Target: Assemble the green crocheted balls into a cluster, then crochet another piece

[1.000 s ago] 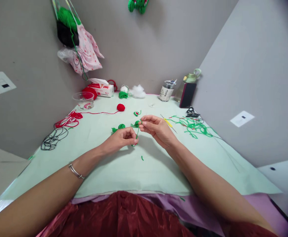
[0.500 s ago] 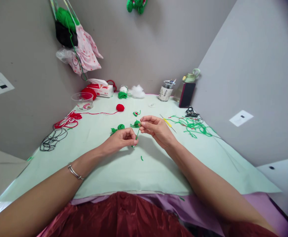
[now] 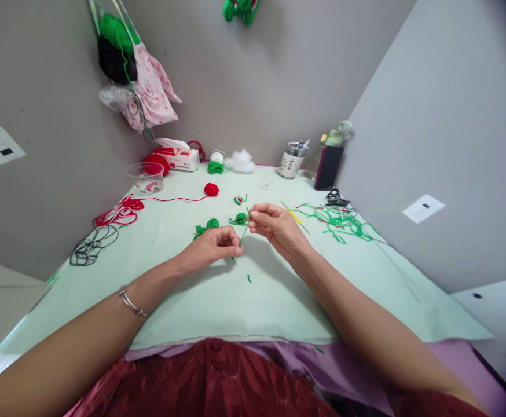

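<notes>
My left hand (image 3: 222, 244) is closed on a small green crochet piece (image 3: 234, 258), of which only a bit shows under the fingers. From it a green yarn strand (image 3: 245, 231) runs up to my right hand (image 3: 268, 223), which pinches the strand between thumb and forefinger. Whether a needle is also in that pinch is too small to tell. Just behind the hands lie a green crocheted ball (image 3: 240, 218), another green crocheted piece (image 3: 212, 223) and a little red, white and green one (image 3: 238, 200). A short green yarn scrap (image 3: 249, 278) rests nearer to me.
At right are a yellow-handled crochet hook (image 3: 294, 216), tangled green yarn (image 3: 344, 223), black scissors (image 3: 334, 196) and a phone (image 3: 329, 168) against a bottle. A red yarn ball (image 3: 211, 189), white stuffing (image 3: 241, 161), tissue pack (image 3: 179, 158) and clear tub (image 3: 146, 178) stand farther back. Red yarn (image 3: 120, 211) lies left.
My right hand has shifted slightly to the right, away from the left one. The yarn between them slants more, and its end now shows above my right fingers. My left hand stays put.
</notes>
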`<state>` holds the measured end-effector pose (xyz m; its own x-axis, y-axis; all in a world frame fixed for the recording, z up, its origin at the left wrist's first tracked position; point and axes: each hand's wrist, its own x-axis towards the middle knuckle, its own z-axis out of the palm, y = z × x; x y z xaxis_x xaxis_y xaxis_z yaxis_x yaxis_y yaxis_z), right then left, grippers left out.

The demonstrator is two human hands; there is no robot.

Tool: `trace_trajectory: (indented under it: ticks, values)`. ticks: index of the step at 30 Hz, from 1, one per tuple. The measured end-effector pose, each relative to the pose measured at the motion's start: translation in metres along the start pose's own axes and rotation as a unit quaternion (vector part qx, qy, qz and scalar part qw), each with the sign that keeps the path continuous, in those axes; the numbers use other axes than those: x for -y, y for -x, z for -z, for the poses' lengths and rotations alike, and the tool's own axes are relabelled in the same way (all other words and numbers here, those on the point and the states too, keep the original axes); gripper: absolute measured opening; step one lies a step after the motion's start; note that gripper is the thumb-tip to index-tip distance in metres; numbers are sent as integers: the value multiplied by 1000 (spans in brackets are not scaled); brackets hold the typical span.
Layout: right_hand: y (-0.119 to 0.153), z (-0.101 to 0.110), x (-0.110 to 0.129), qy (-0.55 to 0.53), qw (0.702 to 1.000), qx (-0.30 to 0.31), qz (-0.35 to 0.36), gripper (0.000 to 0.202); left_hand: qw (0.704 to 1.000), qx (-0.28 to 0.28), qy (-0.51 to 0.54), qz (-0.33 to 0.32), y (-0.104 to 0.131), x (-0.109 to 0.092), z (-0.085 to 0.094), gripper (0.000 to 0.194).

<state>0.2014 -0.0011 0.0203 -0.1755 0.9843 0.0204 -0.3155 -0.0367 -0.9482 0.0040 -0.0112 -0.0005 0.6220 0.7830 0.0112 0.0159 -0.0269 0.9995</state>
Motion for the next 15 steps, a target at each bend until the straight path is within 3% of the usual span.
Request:
trace_trajectory:
  ticks: [7,13,15]
  values:
    - [-2,2,0,9,1000,-18,-6,27,1000,-22,-13,-3,1,-2,0,25]
    - [1,2,3,13,1000,22,-2,28,974,-212,-54,-53,5,-19,30,27]
    - [2,1,3,25,1000,9,-4,29,964,-244,-82,-65,6,-24,41,23]
